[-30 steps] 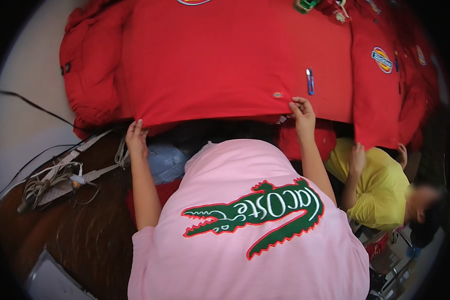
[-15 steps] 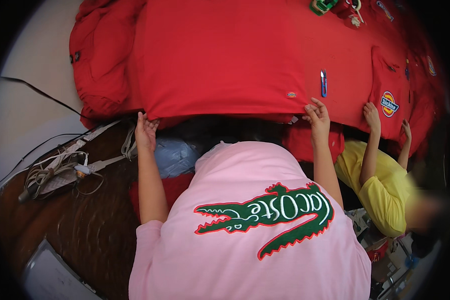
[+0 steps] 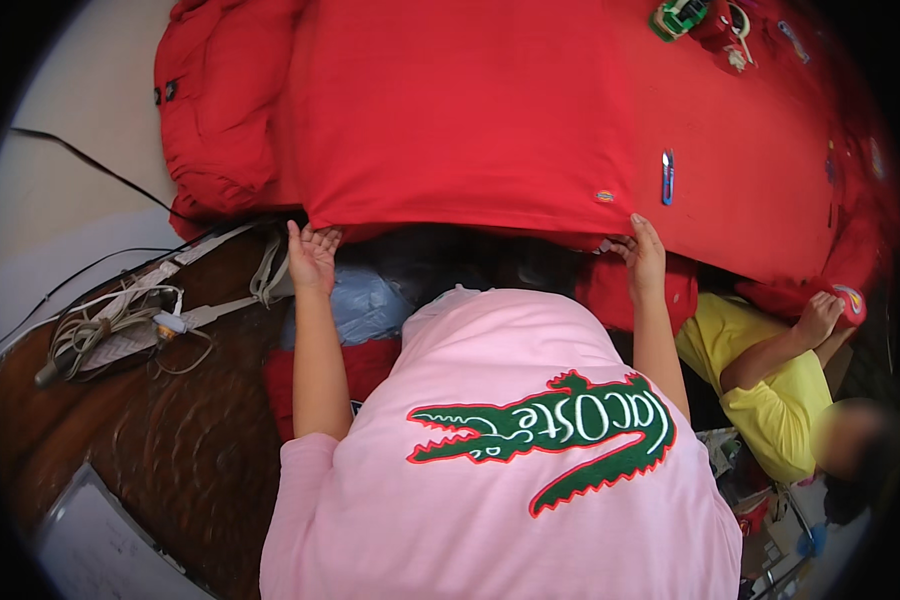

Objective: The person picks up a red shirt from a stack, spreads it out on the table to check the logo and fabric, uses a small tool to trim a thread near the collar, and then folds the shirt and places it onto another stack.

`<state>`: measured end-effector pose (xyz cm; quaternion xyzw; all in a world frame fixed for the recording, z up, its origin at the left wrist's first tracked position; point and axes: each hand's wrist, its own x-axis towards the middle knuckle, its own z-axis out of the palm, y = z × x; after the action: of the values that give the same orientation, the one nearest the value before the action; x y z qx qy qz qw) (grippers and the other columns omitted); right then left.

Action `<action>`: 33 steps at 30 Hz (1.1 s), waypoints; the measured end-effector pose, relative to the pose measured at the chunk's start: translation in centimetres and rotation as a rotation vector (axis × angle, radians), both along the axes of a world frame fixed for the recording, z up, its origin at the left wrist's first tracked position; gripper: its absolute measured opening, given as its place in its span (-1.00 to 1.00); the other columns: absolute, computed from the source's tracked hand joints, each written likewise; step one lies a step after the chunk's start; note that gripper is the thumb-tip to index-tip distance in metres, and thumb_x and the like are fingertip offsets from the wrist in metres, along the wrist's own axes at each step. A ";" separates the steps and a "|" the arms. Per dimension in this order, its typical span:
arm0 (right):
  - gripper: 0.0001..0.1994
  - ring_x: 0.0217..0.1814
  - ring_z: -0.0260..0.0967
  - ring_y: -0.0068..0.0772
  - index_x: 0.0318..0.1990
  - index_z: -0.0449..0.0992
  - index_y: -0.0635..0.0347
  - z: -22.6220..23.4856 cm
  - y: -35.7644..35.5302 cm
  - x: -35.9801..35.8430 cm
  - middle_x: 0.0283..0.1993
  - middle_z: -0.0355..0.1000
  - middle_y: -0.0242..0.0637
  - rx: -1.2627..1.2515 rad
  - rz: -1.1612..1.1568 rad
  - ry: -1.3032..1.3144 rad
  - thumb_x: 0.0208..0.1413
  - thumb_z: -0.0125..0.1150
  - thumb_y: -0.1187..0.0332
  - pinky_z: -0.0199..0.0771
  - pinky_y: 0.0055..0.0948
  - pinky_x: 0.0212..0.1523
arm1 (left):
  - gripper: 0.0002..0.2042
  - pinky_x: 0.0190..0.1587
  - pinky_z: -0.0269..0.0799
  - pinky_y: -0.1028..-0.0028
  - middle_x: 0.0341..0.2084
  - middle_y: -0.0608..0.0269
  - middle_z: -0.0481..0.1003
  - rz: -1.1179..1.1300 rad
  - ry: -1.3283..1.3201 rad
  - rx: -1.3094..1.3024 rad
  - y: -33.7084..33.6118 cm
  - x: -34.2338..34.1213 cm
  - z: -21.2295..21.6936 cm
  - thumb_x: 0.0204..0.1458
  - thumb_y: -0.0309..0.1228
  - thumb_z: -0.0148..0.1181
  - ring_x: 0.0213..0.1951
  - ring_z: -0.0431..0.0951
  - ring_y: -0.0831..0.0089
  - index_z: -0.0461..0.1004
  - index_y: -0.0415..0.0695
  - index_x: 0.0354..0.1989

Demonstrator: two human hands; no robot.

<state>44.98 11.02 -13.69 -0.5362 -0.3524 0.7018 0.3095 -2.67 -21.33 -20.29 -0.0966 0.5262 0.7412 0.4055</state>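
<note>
A smooth red garment [image 3: 460, 120] lies spread over the table, its front hem drawn straight between my hands. My left hand [image 3: 315, 260] is at the hem's left corner, palm up, with curled fingers against the cloth and the thumb beside the corner. At the right corner, my right hand [image 3: 645, 258] pinches the hem between thumb and fingers. Just above that hand, a small embroidered patch [image 3: 605, 197] sits on the cloth. Blue thread snips [image 3: 668, 178] rest to the right of the garment.
Bunched red clothing [image 3: 215, 110] lies at the left. Tape dispensers [image 3: 678, 18] stand far right. Cables with a power strip [image 3: 120, 330] lie at left, near a blue plastic bag [image 3: 365, 305]. At right, a co-worker in a yellow shirt [image 3: 770, 400] holds red cloth [image 3: 795, 298].
The view has shifted slightly; my hands stay at the hem corners, the left thumb more spread. The co-worker has pulled the red piece with a large badge off the table toward themselves.
</note>
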 end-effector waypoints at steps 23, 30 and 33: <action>-0.89 -0.32 0.49 -0.67 -0.23 0.56 0.03 -0.2 0.2 1.6 -0.31 0.55 -0.51 0.084 0.093 -0.122 0.35 0.27 0.27 0.45 -0.61 -0.31 | -0.79 -0.09 0.52 0.47 -0.38 0.33 0.62 0.032 0.221 -0.139 -0.2 0.4 2.0 0.21 -0.25 0.39 -0.33 0.61 0.52 0.60 -0.13 -0.17; -0.89 -0.31 0.49 -0.67 -0.22 0.56 0.01 -1.2 -0.4 3.0 -0.30 0.56 -0.53 0.057 0.176 -0.142 0.37 0.23 0.25 0.45 -0.59 -0.28 | -0.75 -0.06 0.51 0.43 -0.32 0.30 0.63 0.046 0.183 -0.125 -0.9 1.8 2.4 0.24 -0.19 0.34 -0.28 0.62 0.49 0.59 -0.13 -0.14; -0.90 -0.30 0.48 -0.69 -0.22 0.56 0.02 -0.4 -0.6 2.6 -0.29 0.55 -0.53 0.057 0.165 -0.123 0.36 0.24 0.28 0.45 -0.60 -0.28 | -0.73 -0.05 0.51 0.42 -0.30 0.27 0.64 0.035 0.192 -0.105 -0.8 2.0 2.8 0.26 -0.17 0.32 -0.25 0.63 0.45 0.58 -0.13 -0.13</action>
<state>47.62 10.46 -14.09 -0.5385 -0.4333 0.6804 0.2436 -0.65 -22.12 -17.44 -0.0555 0.5988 0.7256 0.3346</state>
